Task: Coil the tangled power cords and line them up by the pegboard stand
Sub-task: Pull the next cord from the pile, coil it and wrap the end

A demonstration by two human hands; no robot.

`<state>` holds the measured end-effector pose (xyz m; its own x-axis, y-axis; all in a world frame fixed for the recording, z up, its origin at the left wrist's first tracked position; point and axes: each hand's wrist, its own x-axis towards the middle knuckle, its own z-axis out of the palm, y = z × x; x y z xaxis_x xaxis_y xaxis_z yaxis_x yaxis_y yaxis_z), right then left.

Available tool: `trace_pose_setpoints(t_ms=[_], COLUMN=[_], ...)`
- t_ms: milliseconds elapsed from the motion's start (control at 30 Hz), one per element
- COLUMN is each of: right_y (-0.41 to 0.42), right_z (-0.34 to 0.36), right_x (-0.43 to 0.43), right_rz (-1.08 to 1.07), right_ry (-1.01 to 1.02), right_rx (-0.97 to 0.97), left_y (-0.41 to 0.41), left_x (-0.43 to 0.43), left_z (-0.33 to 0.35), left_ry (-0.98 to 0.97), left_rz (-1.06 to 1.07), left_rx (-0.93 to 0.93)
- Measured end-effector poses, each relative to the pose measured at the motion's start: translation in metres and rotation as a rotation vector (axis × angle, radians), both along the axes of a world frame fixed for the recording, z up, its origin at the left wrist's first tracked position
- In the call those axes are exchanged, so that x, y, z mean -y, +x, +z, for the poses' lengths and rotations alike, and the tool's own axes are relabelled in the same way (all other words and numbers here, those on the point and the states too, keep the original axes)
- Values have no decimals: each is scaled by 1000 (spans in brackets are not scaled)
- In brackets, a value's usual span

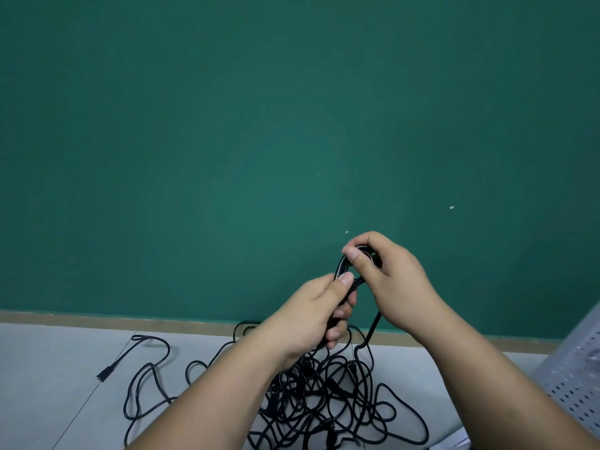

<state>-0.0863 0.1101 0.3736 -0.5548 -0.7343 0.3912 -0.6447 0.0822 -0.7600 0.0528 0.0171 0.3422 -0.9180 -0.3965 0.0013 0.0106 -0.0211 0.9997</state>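
Black cord looped between left hand and right hand.

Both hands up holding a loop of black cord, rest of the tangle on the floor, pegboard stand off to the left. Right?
Not quite: the pegboard stand is at the right edge of the head view, not the left. The rest holds: both the left hand and right hand hold a loop of black cord, and the tangle lies on the floor.
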Motion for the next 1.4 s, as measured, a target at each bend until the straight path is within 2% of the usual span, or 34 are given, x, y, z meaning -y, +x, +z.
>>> trace_pose_setpoints(t_ms=[133,233,300,400,433,500,533,667,733,800,900,967,1033,1133,1200,1300,1400], right_y=[-2,1,5,19,23,26,26,12,10,12,8,5,4,8,9,7,9], right_z=[0,0,1,6,6,2,-1,-7,-6,-4,-6,-8,-8,-1,2,0,-3], right_x=[-3,-4,-2,2,3,5,6,5,7,8,5,5,4,3,3,5,7], right_rz=[-21,-45,-25,32,36,18,-3,-93,-8,47,10,-7,29,103,103,69,14], right_ry=[-13,33,2,-123,-157,-197,-200,-77,-49,-26,107,141,83,-86,-122,-85,29], right_rx=[84,105,239,539,599,646,634,385,432,409,174,181,283,484,525,493,232], left_y=[0,0,-1,-2,-2,-2,-3,-3,-5,-7,-7,-6,-6,-8,-9,-6,-1], left_x=[6,9,9,6,4,1,-1,-1,0,0,5,5,2,-2,-3,-2,3], left_z=[-2,-7,-11,-11,-10,-8,-7,-9,-10,-9,-11,-14,-13,-7,-4,-4,-8], left_ry=[-60,-209,-345,-532,-550,-459,-384,-154,-135,-204,-543,-673,-574,-303,-179,-80,-91], left_rz=[169,236,284,385,399,366,325,225,220,190,127,103,93,105,84,-5,-84], left_rx=[-14,22,30,24,3,-50,-58,-52,-39,-38,38,101,83,-14,-44,-62,-40])
